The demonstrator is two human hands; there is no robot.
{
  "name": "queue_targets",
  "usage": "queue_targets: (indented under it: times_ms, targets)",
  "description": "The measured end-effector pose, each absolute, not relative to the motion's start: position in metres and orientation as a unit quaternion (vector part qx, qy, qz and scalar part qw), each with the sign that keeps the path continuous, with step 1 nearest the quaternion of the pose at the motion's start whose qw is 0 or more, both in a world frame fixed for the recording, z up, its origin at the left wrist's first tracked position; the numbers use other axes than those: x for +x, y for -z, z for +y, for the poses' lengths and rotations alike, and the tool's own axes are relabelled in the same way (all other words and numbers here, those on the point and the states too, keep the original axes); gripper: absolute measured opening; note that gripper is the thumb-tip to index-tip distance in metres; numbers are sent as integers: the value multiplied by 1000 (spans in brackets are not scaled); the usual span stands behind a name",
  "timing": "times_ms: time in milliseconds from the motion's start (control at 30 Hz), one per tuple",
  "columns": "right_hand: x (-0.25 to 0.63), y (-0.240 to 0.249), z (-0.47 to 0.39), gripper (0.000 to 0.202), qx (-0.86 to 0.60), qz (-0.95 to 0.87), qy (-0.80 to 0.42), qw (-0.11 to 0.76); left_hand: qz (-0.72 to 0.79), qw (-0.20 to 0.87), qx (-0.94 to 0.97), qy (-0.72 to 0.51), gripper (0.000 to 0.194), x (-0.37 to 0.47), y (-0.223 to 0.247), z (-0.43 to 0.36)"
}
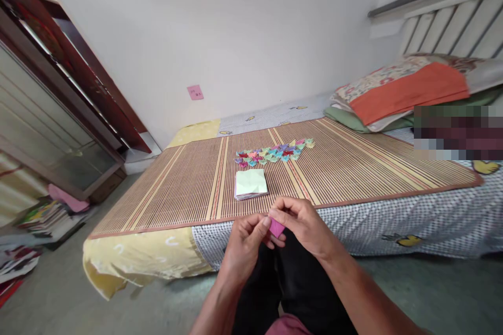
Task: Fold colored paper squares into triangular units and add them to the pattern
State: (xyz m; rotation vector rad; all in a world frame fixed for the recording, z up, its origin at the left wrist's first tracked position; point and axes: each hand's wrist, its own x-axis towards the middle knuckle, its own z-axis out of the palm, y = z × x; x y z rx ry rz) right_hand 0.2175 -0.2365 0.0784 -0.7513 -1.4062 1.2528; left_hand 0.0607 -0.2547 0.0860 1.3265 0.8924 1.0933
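A small folded piece of magenta paper (276, 227) is pinched between both hands above my lap. My left hand (251, 233) grips its left corner with thumb and fingers. From the upper right, my right hand (296, 220) pinches the paper's top edge, its fingertips close to the left thumb. Just beyond the hands, a stack of pale green square paper (250, 183) lies on the bamboo mat (188, 183). Behind the stack, several small folded paper pieces (275, 153) in many colours are laid out in rows.
The mat covers a bed with a checked and yellow sheet (157, 259). Folded bedding (408, 89) is piled at the right, near a radiator (451, 26). A pink note (195, 92) is on the wall. Books (47, 217) stand on the left, below a cabinet.
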Motion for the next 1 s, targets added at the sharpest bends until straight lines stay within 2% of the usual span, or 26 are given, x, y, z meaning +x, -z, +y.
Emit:
queue_targets:
  times_ms: [200, 333, 467, 567, 700, 800, 1000]
  targets:
    - [216, -73, -249, 34, -343, -562, -535, 530, 403, 547, 532, -504, 41, 63, -77, -269]
    - [216, -64, -250, 32, -365, -541, -547, 525, 390, 531, 519, -544, 26, 57, -73, -274]
    - [213, -58, -246, 36, -342, -497, -600, 525, 346, 559, 566, -497, 19, 55, -73, -274]
    - [211, -58, -243, 35, -329, -489, -606, 535, 340, 573, 548, -505, 17, 55, -72, -271]
    - [216, -63, -248, 23, -316, -525, -551, 567, 354, 558, 529, -533, 20, 48, -72, -266]
    - [221, -68, -255, 14, -315, -620, -476, 538, 369, 536, 525, -549, 21, 41, -74, -264]
    - [220, -72, -259, 11, -342, -661, -363, 560, 366, 525, 535, -551, 17, 39, -77, -261]
